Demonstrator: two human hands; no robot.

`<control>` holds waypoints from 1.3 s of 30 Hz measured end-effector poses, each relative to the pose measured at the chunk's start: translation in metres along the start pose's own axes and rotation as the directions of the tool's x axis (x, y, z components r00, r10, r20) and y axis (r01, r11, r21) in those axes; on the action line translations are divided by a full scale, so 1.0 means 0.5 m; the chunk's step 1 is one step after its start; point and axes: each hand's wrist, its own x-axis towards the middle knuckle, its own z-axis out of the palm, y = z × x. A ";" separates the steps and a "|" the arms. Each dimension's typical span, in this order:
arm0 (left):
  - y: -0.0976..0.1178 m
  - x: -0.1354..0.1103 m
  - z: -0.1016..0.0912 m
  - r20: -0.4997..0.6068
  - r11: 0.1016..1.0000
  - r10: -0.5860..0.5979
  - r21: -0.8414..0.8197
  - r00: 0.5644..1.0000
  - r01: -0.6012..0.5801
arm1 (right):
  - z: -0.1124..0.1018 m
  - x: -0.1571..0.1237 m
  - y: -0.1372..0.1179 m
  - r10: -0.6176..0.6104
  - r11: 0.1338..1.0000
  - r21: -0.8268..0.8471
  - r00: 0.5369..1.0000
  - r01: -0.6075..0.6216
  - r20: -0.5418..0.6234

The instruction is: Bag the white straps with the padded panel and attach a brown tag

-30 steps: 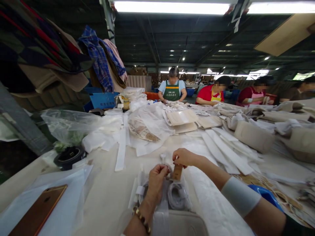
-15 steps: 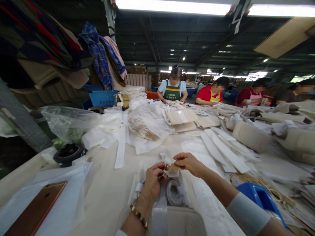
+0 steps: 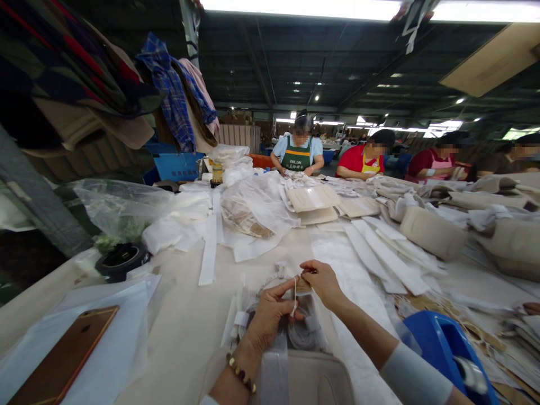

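Your left fingers (image 3: 283, 289) close on a thin white looped cord (image 3: 295, 296), which hangs across their tips just below the centre of the frame. Your right fingers (image 3: 313, 265) pinch a small rectangular brown card tag (image 3: 303, 286) directly beside it, though the hands hide where the cord meets the card. Keep the left pinch light and the right one firm, so that the loop stays open and the card does not bend. Work with fingertips nearly touching, as here; a hard tug would probably tighten or twist the cord.

Beneath, at the lower centre, lies a grey coil in clear plastic (image 3: 301, 333); lift the cord clear of it so that nothing snags. Nearer the bottom edge is a beige padded piece with rounded corners (image 3: 314, 378); rest no weight on it. The pale worktop (image 3: 181, 315) spreads to the left. At the lower right, mind your forearm near the blue plastic tape dispenser (image 3: 441, 343), and leave the gold-brown phone (image 3: 70, 354) at the lower left alone.
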 end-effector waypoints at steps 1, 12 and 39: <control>-0.005 0.001 0.000 0.001 0.998 0.031 0.048 1.000 -0.031 | 0.002 -0.002 -0.001 -0.013 0.999 -0.032 1.000 0.012 -0.017; -0.019 0.003 0.006 0.030 0.773 0.505 0.429 0.863 -0.467 | 0.021 -0.033 0.003 -0.108 0.988 -0.123 0.991 0.098 -0.083; -0.048 0.014 -0.008 -0.055 0.652 0.576 0.633 0.815 -0.418 | 0.011 -0.115 -0.055 -0.021 0.976 0.217 0.970 -0.033 0.243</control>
